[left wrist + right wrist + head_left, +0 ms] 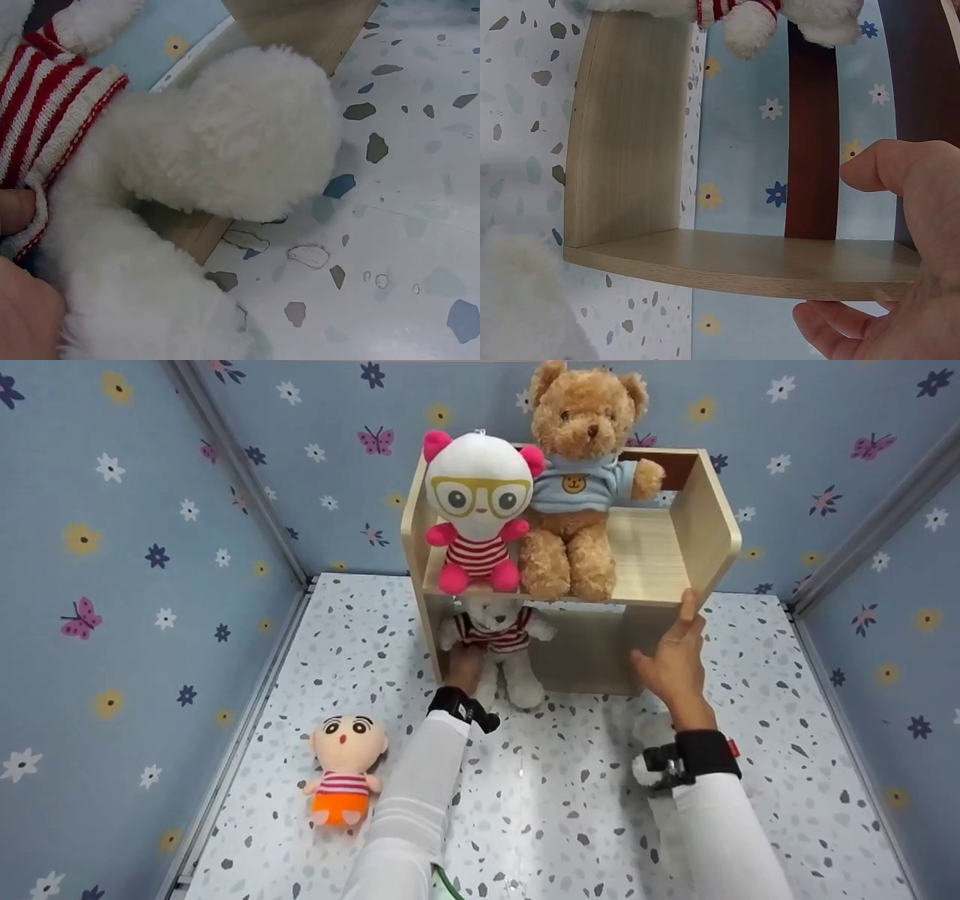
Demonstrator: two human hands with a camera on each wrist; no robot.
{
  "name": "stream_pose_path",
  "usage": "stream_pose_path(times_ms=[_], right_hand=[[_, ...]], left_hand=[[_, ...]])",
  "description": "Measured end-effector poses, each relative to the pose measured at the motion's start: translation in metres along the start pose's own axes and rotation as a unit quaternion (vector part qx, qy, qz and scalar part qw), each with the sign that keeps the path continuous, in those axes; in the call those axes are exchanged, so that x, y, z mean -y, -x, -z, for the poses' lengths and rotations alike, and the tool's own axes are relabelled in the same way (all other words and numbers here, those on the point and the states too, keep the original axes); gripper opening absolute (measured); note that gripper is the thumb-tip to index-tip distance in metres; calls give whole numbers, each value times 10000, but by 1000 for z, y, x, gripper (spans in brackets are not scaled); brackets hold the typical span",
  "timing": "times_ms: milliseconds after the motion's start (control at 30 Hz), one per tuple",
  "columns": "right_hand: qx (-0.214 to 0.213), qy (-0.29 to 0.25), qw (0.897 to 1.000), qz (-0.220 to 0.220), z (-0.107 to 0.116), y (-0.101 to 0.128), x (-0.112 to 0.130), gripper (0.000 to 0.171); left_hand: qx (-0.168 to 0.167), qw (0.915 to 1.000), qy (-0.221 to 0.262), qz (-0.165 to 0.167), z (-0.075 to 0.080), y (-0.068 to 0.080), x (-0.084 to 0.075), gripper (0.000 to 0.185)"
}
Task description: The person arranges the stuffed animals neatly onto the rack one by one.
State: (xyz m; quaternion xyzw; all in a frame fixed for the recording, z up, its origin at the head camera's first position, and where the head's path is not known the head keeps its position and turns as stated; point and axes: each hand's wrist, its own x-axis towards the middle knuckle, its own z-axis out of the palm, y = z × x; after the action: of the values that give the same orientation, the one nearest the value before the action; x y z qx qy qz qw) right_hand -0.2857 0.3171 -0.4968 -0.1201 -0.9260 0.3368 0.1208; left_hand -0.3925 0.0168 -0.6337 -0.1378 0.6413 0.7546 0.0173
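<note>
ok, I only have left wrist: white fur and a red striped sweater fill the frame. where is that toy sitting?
Observer: The white bear stands in the lower bay of the wooden shelf. The left hand grips its body.
Operator: And the right hand?
Observer: The right hand holds the shelf's right side panel between thumb and fingers.
Operator: Anything on the upper board?
Observer: Two toys sit side by side and touching: a pink-eared doll with yellow glasses and a brown bear in a blue shirt.
Operator: Anything loose on the floor?
Observer: A cartoon boy doll lies face up, left of the left arm.
</note>
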Motion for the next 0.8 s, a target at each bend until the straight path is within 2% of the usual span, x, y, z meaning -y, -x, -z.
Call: stream_pose_path(times_ms=[133, 200, 300, 433, 533, 633, 700, 800], right_hand=[[-33, -6, 10000, 4, 1, 1, -1, 119], [-59, -35, 10000, 35, 1, 2, -2, 118], [-42, -51, 10000, 35, 0, 2, -1, 117], [89, -86, 9999, -50, -2, 1, 3, 118], [167, -73, 9998, -90, -5, 0, 7, 118], [192, -47, 9998, -94, -7, -1, 9, 118], [195, -25, 9998, -89, -8, -1, 9, 118], [203, 5, 9998, -49, -10, -1, 8, 118]], left_hand=[[-99, 9997, -75, 230, -1, -1, 1, 11], [-170, 9994, -105, 287, -1, -2, 1, 20], [-346, 9984, -314, 314, -2, -6, 3, 19], [-459, 9980, -384, 202, 3, -15, 5, 3], [-469, 9983, -298, 162, 9, -14, -1, 5], [-516, 9974, -434, 238, 12, -12, -9, 3], [-466, 9967, -550, 365, 14, -11, -12, 13], [-339, 9970, -564, 415, 20, -23, -3, 21]])
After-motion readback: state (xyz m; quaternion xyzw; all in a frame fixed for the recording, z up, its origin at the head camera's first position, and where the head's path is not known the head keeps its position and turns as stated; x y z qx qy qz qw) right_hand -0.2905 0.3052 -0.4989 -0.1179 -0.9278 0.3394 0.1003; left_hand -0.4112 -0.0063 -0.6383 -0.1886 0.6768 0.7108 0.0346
